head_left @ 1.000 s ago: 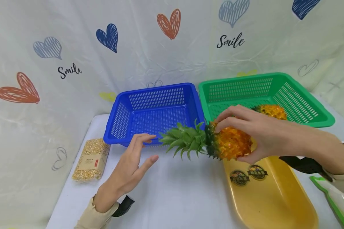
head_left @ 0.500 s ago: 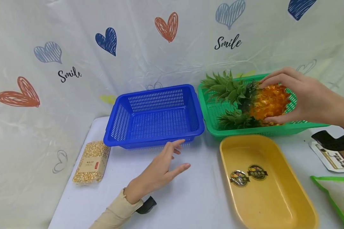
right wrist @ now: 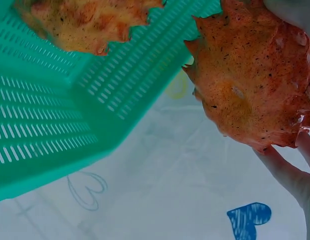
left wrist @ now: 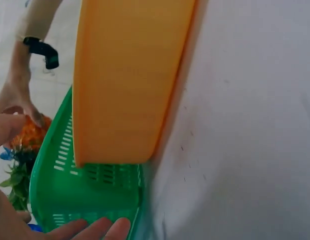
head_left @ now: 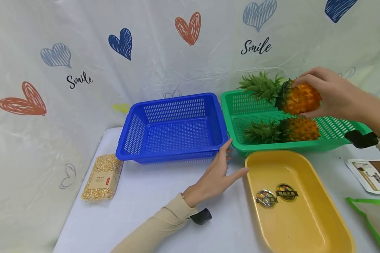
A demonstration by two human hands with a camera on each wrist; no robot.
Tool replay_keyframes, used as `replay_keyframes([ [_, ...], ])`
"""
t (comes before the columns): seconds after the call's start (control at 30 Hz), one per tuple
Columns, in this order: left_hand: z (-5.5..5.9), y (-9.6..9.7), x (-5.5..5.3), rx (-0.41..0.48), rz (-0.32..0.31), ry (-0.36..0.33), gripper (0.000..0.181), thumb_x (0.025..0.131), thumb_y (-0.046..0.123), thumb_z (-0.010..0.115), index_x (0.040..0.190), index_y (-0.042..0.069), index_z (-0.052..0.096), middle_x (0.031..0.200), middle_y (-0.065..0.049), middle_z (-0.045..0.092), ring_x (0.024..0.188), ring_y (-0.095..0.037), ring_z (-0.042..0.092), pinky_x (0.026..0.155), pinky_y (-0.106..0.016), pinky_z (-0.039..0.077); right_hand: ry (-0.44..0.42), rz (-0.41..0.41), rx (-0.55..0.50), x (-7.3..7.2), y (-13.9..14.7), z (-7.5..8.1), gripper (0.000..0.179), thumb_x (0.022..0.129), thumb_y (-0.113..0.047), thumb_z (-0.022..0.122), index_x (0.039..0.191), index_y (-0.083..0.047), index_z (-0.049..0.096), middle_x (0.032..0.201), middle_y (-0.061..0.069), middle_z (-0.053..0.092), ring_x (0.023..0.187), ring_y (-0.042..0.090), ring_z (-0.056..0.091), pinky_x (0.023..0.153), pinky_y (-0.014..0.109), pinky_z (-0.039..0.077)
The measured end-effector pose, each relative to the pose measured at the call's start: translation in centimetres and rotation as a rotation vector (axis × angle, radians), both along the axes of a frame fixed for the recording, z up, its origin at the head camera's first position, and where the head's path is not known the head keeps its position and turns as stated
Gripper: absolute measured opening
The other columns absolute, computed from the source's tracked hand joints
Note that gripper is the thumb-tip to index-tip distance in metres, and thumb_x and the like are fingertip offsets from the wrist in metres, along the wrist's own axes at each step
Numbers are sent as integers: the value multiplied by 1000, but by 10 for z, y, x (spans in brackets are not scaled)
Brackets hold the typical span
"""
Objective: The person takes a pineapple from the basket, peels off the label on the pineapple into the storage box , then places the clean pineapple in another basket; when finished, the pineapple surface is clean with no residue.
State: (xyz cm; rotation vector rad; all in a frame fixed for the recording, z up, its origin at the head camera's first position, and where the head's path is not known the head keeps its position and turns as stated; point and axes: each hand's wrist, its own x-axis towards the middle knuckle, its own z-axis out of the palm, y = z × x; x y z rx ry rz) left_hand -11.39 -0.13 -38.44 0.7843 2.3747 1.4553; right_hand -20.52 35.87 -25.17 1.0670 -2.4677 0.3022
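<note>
My right hand [head_left: 330, 93] grips an orange pineapple [head_left: 304, 99] by its body, above the green basket [head_left: 285, 144]. Its leafy crown points left. Inside that basket, near the front wall, lies a second pineapple [head_left: 301, 129], also with its crown to the left. In the right wrist view the held pineapple [right wrist: 250, 75] has fingers on opposite sides, and part of the other pineapple [right wrist: 90, 25] shows over the basket. My left hand [head_left: 213, 179] holds nothing; its fingers are extended near the blue basket's [head_left: 171, 154] front right corner and the yellow tray's [head_left: 251, 196] left rim.
A bag of corn kernels [head_left: 102, 179] lies on the white table [head_left: 139, 211] at left. Two more packets, a white and brown one [head_left: 372, 175] and a green-edged one [head_left: 373, 218], are at right. A curtain printed with hearts hangs behind the baskets.
My right hand has carried the pineapple from over the yellow tray, right and back, to above the green basket. My left hand has moved right, towards the yellow tray.
</note>
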Motion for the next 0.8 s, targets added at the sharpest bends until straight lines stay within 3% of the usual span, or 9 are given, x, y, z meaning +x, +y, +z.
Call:
replay_keyframes([
  [0.1, -1, 10, -5, 43, 37, -53, 91, 104, 54, 59, 167, 36, -4, 168, -7, 27, 145, -25, 45, 103, -32, 52, -37, -31, 23, -12, 0, -3, 91, 67, -48, 99, 128, 5, 56, 123, 31, 51, 105, 47, 49, 78, 62, 45],
  [0.13, -1, 13, -6, 51, 48, -60, 91, 104, 54, 59, 167, 35, -4, 169, -8, 26, 145, -24, 45, 102, -32, 52, -46, -42, 28, -15, 1, -4, 92, 58, -30, 106, 128, 5, 56, 122, 30, 51, 104, 46, 49, 77, 62, 45],
  [0.2, -2, 19, -8, 60, 71, -71, 92, 103, 56, 58, 167, 36, -6, 171, -9, 24, 145, -23, 45, 102, -33, 51, -72, -65, 41, -21, 3, -6, 98, 41, 4, 103, 127, 5, 56, 122, 31, 50, 103, 46, 49, 78, 62, 45],
  [0.47, 1, 38, -17, 67, 159, -45, 91, 105, 58, 52, 168, 30, -7, 173, -11, 14, 156, -25, 25, 123, -50, 32, -129, -98, 102, -45, 11, -16, 91, 44, 2, 105, 122, 3, 58, 119, 31, 51, 104, 50, 48, 82, 70, 45],
  [0.63, 1, 47, -20, 39, 197, -28, 83, 109, 54, 46, 167, 27, -6, 173, -14, 12, 156, -30, 26, 123, -50, 32, -158, -78, 116, -55, 7, -26, 86, 45, -1, 106, 119, -1, 61, 118, 28, 53, 104, 48, 50, 82, 69, 47],
  [0.8, 0, 50, -20, 19, 196, -16, 80, 110, 51, 45, 167, 26, -5, 174, -14, 10, 156, -29, 25, 124, -48, 32, -166, -60, 117, -59, 6, -31, 88, 43, 2, 106, 118, -2, 61, 119, 27, 53, 105, 47, 51, 81, 69, 49],
])
